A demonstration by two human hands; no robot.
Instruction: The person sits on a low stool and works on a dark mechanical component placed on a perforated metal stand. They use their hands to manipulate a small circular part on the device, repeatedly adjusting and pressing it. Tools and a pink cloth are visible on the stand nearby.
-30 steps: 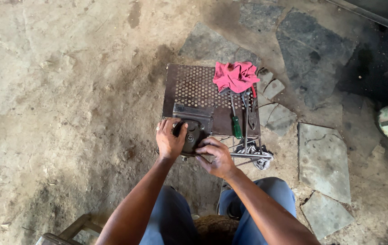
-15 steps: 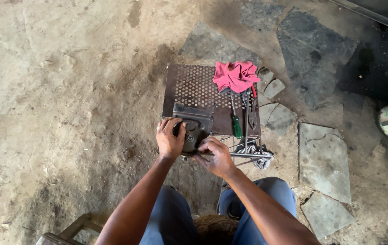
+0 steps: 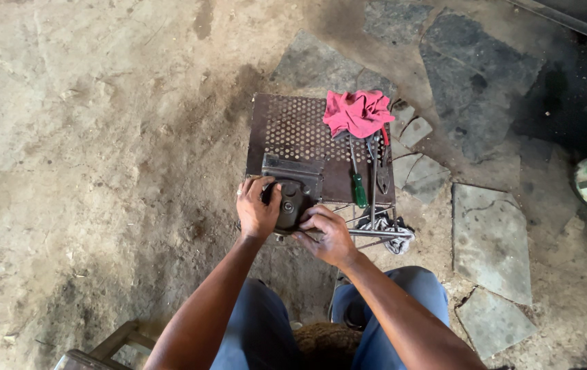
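**Soft daylight, sharp centre, dark top-right corner**

You are working in even, diffuse daylight with no glare. The sandy floor (image 3: 88, 137) on your left reads bright and slightly washed out, while the upper right corner falls into deep shade. Shadows are soft: a faint dark patch sits under the perforated metal plate (image 3: 293, 127), and a dim area lies between your knees. The pink rag (image 3: 356, 112) stays vivid and crisp. Your left hand (image 3: 257, 211) and right hand (image 3: 328, 236) are in focus; your forearms stretch wide toward the bottom edge, showing lens distortion.
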